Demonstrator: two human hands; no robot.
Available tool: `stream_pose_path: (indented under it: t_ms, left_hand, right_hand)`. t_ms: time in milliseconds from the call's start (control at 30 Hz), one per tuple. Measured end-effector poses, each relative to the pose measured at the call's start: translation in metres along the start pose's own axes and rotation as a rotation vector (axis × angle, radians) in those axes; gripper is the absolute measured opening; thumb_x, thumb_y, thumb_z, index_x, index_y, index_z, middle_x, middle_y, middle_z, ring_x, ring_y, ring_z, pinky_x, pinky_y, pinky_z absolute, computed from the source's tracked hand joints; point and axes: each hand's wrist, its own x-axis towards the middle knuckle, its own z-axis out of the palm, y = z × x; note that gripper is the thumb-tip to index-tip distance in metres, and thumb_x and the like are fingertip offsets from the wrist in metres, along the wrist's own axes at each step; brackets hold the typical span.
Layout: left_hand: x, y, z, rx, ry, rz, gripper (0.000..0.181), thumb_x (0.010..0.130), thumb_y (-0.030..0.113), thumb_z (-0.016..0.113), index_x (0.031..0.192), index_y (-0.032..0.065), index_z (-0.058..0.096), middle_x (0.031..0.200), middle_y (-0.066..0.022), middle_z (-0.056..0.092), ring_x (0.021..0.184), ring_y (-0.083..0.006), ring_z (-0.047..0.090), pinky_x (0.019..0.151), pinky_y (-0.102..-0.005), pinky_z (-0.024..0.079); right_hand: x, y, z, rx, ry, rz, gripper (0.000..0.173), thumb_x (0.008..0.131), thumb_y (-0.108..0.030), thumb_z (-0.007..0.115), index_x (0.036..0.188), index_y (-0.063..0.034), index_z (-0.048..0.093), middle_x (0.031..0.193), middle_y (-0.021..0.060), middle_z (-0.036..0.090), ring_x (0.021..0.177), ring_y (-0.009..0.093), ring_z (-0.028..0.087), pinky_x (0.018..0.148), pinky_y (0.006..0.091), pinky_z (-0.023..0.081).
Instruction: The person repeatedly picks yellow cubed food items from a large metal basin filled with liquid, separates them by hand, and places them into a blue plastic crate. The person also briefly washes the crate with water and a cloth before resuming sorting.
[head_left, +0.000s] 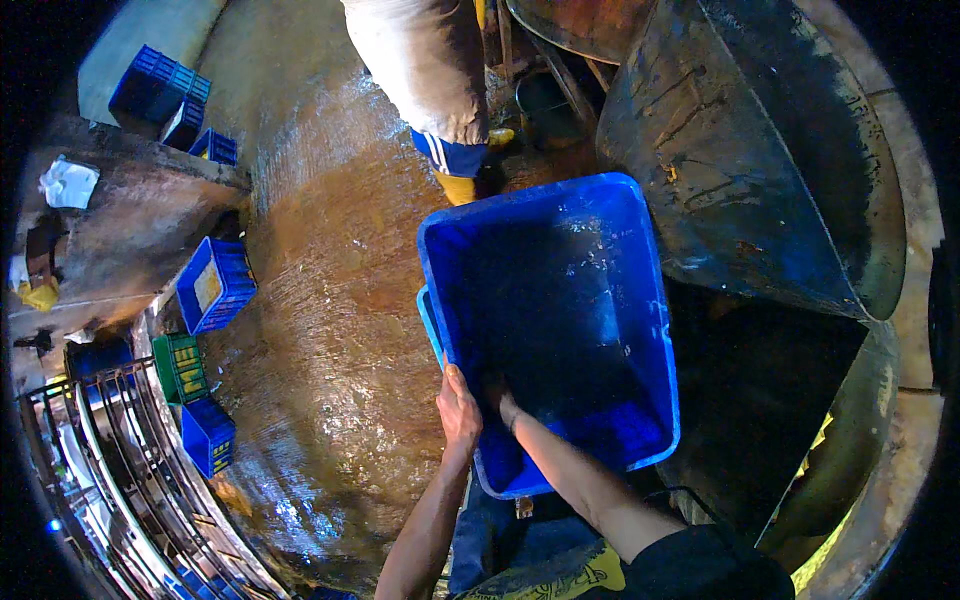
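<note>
A large rectangular blue plastic tub (619, 300) is tilted before me, its open side facing up and its inside dark. My left hand (459, 409) grips its left rim near the lower left corner. My right hand (501, 394) reaches inside against the left wall; its fingers are lost in shadow, so whether they hold anything cannot be told. A lighter blue edge of another object (429, 322) shows just behind the tub's left side.
A person in a pale apron (427, 67) and yellow boots stands ahead. Large metal vessels (705, 150) flank the right. Blue crates (217, 285) and a green crate (180, 367) line the left, near metal railings (112, 465). The brown floor (337, 300) looks wet.
</note>
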Motion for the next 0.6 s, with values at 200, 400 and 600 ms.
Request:
stream_pose_path:
  t_ms: [200,400,600]
  left_hand:
    - [0.013,-0.040,0.007,-0.181,-0.019,0.044,0.062,0.098,0.049,0.019,0.136,0.0051,0.042,0.118,-0.0191,0.059,0.108,-0.0273,0.056,0.094,-0.0370,0.040]
    - [0.029,-0.090,0.010,-0.918,-0.035,-0.025,0.064,0.099,0.048,0.018,0.137,0.0004,0.038,0.130,-0.0161,0.051,0.117,-0.0218,0.049,0.102,-0.0367,0.036]
    - [-0.043,-0.064,0.008,-0.353,0.026,0.076,0.067,0.096,0.051,0.032,0.133,-0.0039,0.043,0.131,-0.0183,0.051,0.122,-0.0260,0.047,0.102,-0.0322,0.034]
  right_hand:
    - [-0.155,-0.134,-0.056,0.104,-0.059,0.363,0.058,0.093,-0.039,0.041,0.140,-0.0055,0.031,0.137,0.0171,0.043,0.120,0.031,0.046,0.098,0.0399,0.038]
    - [-0.109,-0.243,-0.059,0.139,-0.112,-0.353,0.043,0.091,-0.040,0.049,0.116,-0.0046,0.051,0.104,0.0175,0.061,0.098,0.031,0.058,0.078,0.0401,0.046]
    - [-0.101,-0.294,-0.031,-0.305,-0.178,-0.968,0.023,0.085,-0.027,0.058,0.100,-0.0088,0.059,0.081,0.0180,0.061,0.083,0.035,0.060,0.071,0.0432,0.045]
